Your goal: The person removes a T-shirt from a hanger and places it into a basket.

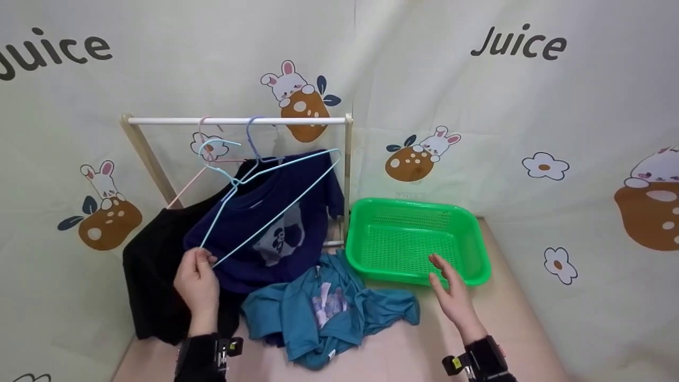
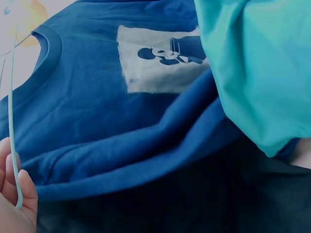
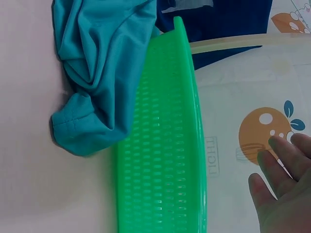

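My left hand (image 1: 199, 281) pinches one lower corner of a light blue clothes hanger (image 1: 276, 216), which is held up bare in front of the hanging clothes. In the left wrist view, thumb and fingers close on the hanger's thin wire (image 2: 11, 111). My right hand (image 1: 453, 300) holds nothing; its fingers are extended over the near rim of the green basket (image 1: 366, 270). Between the hands a crumpled teal shirt (image 1: 302, 302) with a printed patch lies on the table. Behind the hanger hangs a navy shirt (image 1: 318, 212) with a grey patch.
A clothes rack with a white bar (image 1: 175, 121) and wooden posts stands at the back left. From it hang a black garment (image 1: 154, 265) on a pink hanger (image 1: 185, 187) and the navy shirt on a purple hanger (image 1: 250, 132). A printed curtain (image 1: 424, 79) surrounds the table (image 1: 509, 318).
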The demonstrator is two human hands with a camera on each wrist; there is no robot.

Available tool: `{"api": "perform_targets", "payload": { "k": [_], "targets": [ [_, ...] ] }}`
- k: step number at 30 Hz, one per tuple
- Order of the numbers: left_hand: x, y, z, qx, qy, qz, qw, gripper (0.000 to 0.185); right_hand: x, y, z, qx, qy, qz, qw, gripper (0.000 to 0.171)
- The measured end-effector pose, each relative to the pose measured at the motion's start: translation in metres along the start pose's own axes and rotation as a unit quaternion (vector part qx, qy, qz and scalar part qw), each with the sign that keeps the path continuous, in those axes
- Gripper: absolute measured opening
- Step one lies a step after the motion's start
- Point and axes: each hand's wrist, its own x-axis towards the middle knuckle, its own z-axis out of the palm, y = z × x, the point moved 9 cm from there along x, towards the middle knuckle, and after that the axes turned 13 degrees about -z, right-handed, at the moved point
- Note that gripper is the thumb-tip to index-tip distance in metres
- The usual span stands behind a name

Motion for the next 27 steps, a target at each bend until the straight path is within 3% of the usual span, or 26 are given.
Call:
{"api": "perform_targets", "payload": {
  "k": [4,9,16,27],
  "targets": [
    [0.003,0.01,0.008,0.006,0.001,0.006,1.0,0.019,-0.001,-0.006,0.005,0.002,-0.004,0.001,1.0,0.048],
    [0.008,0.03,0.021,0.016,0.0,0.033,0.9993,0.016,0.003,-0.03,0.006,-0.005,-0.012,0.005,1.0,0.047],
    [0.018,0.052,0.044,0.032,-0.029,0.07,0.9966,0.015,-0.006,-0.006,0.02,-0.015,-0.026,0.003,1.0,0.048],
    [0.02,0.091,0.079,0.062,-0.045,0.138,0.9874,0.017,-0.02,-0.014,0.061,-0.04,-0.096,-0.047,0.993,0.045]
  ]
}}
